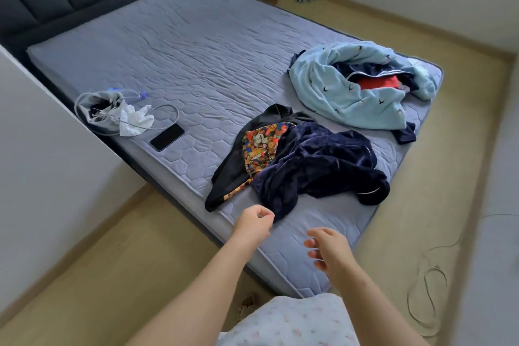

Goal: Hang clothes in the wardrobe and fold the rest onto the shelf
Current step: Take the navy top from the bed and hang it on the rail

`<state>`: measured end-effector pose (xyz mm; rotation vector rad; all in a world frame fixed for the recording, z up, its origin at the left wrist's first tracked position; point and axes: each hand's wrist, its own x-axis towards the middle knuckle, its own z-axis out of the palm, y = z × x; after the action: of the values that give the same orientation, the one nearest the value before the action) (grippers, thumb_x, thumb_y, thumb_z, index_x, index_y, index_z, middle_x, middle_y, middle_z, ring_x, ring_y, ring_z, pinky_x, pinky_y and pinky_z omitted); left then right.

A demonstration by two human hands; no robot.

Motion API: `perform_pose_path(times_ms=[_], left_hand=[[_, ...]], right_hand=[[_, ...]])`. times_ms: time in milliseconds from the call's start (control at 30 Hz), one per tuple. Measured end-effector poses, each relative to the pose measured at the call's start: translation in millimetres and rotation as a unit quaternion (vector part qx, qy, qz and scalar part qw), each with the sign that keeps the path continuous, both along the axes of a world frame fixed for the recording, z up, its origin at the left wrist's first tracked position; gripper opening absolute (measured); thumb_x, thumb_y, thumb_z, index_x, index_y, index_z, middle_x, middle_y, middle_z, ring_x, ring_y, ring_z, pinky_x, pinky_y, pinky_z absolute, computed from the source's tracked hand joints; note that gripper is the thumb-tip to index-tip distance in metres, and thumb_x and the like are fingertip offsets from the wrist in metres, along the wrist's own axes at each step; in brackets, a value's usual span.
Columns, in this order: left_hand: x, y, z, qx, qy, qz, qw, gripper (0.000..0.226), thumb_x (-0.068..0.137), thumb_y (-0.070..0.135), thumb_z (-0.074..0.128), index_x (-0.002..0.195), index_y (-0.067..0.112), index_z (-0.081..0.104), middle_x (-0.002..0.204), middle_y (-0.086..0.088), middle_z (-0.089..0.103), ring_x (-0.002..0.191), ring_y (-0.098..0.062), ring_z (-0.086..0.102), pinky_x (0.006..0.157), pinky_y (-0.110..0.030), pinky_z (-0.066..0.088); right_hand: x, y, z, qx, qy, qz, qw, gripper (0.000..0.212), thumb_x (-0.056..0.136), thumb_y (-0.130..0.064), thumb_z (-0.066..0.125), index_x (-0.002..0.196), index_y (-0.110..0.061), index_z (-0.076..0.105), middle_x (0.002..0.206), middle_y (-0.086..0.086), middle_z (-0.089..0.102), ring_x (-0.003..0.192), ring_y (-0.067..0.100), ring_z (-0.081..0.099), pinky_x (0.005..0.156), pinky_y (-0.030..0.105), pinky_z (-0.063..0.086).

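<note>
A dark navy velvet garment (317,168) lies crumpled on the near corner of the grey-blue mattress (182,45). A black jacket with a colourful cartoon lining (252,149) lies against its left side. Farther right sits a light blue fleece garment (337,93) bundled around dark and red clothes (379,82). My left hand (254,223) hovers just short of the navy garment's near hem, fingers loosely curled, holding nothing. My right hand (328,247) hangs over the mattress corner, fingers relaxed and empty.
A black phone (167,137) lies on the mattress to the left, beside a grey pouch (98,109) with white cables and tissue. A white panel (50,163) stands at the left. A loose cable (432,295) trails on the wooden floor at the right.
</note>
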<state>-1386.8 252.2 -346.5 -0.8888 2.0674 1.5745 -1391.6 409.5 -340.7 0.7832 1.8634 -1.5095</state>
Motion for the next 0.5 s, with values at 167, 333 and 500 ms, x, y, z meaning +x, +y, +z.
perform_pose_path(times_ms=[167,333,500], left_hand=[[-61.3,28.7,-23.3,-0.009,-0.018,0.021,1.000,0.021,0.092,0.018,0.047,0.075,0.025,0.056,0.075,0.007,0.059,0.061,-0.008,0.055,0.057,-0.021,0.042],[-130.9,67.2,-46.4,0.004,-0.060,0.105,0.993,0.022,0.090,0.015,0.047,0.072,0.024,0.056,0.072,0.004,0.058,0.057,-0.011,0.054,0.057,-0.022,0.041],[-181.9,94.6,-81.8,0.007,-0.102,0.171,0.980,0.022,0.088,0.017,0.048,0.070,0.026,0.058,0.073,0.006,0.061,0.056,-0.009,0.055,0.054,-0.020,0.040]], right_hand=[[-74.3,30.1,-21.0,0.010,-0.017,0.037,0.999,0.010,0.090,-0.011,0.051,0.082,-0.012,0.057,0.066,0.003,0.054,0.050,0.014,0.041,0.048,0.020,0.030],[-171.9,64.7,-41.3,0.051,-0.012,0.133,0.990,0.013,0.090,-0.009,0.048,0.080,-0.011,0.055,0.065,0.002,0.052,0.051,0.014,0.040,0.049,0.022,0.030],[-256.2,72.2,-78.6,0.080,-0.005,0.242,0.967,0.012,0.089,-0.010,0.050,0.079,-0.011,0.057,0.067,0.003,0.055,0.052,0.015,0.043,0.048,0.024,0.032]])
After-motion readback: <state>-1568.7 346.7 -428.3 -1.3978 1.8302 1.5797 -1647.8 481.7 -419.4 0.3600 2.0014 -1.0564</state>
